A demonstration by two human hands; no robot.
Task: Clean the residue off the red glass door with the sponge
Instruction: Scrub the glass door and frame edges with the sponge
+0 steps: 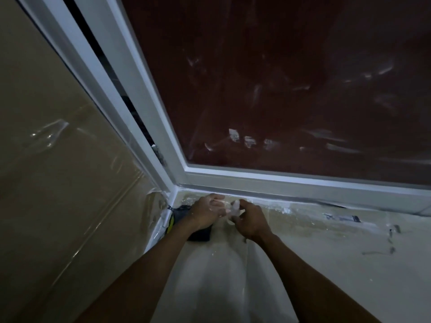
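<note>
The red glass door [291, 78] in its white frame [256, 180] fills the upper view, and pale smears of residue [247, 139] streak its lower part. Both hands are down on the floor at the door's bottom left corner. My left hand [205, 212] lies above a dark object with a yellow edge [200, 233], possibly the sponge, its fingers stretched rightward with whitish stuff on them. My right hand [250, 221] pinches a small pale translucent piece [235, 206] right at the left fingertips. Neither hand touches the glass.
A beige wall [58, 171] covered in clear plastic film rises on the left. The pale floor [326, 264] carries wrinkled film, white flecks and dark marks [342, 217] along the door sill. A dark gap [112, 73] runs between wall frame and door.
</note>
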